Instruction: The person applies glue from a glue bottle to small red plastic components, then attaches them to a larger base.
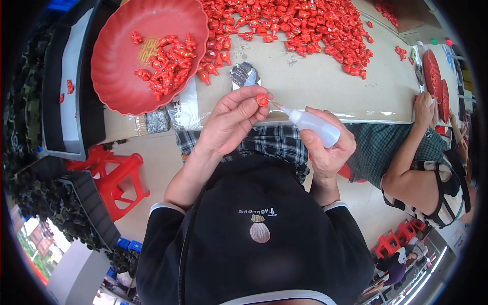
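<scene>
My left hand [235, 118] pinches a small red plastic piece [262, 100] with a round, ring-like face turned up. In my right hand [326, 147] is a translucent squeeze bottle [316, 127], tilted so its thin nozzle points left at the red piece. The nozzle tip reaches the piece's edge or nearly so; whether they touch I cannot tell. Both hands are above the table's near edge. Just beyond them lies a folded patterned cloth [245, 75]. A big heap of small red figures [305, 23] covers the far part of the table.
A red scalloped bowl [114, 76] with several red figures stands at the left. Beside it is a dark tray [61, 101], and a red stool [119, 178] stands below. At the right, a co-worker's hand [423, 109] works near red dishes [432, 71].
</scene>
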A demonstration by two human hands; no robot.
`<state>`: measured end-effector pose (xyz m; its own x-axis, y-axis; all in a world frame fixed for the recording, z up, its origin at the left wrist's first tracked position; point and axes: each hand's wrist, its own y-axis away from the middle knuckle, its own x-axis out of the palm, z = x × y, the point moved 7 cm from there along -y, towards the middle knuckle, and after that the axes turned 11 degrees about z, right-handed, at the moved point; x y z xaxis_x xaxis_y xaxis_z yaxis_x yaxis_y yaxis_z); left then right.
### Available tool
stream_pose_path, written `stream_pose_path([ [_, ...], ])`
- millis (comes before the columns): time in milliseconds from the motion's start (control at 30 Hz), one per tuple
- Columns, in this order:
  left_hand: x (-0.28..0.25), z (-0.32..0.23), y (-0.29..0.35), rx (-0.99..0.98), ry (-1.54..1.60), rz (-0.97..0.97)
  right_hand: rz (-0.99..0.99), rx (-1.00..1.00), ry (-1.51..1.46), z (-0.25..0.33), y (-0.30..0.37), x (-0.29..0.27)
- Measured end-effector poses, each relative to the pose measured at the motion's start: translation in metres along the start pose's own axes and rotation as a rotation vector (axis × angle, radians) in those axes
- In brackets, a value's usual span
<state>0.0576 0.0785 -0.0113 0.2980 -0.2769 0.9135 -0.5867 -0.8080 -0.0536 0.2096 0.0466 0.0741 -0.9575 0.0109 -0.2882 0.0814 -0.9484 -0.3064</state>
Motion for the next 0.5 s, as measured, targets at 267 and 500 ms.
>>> stream_pose_path([
  [267,0.0006,0.0003,0.0005,-0.020,0.002,-0.010,0.027,-0.013,0.011,0.0000,0.0005,0.0015],
  [500,0.0013,-0.0001,0.0003,-0.015,0.014,0.000,0.011,-0.031,0.004,0.0004,0.0002,0.0012],
])
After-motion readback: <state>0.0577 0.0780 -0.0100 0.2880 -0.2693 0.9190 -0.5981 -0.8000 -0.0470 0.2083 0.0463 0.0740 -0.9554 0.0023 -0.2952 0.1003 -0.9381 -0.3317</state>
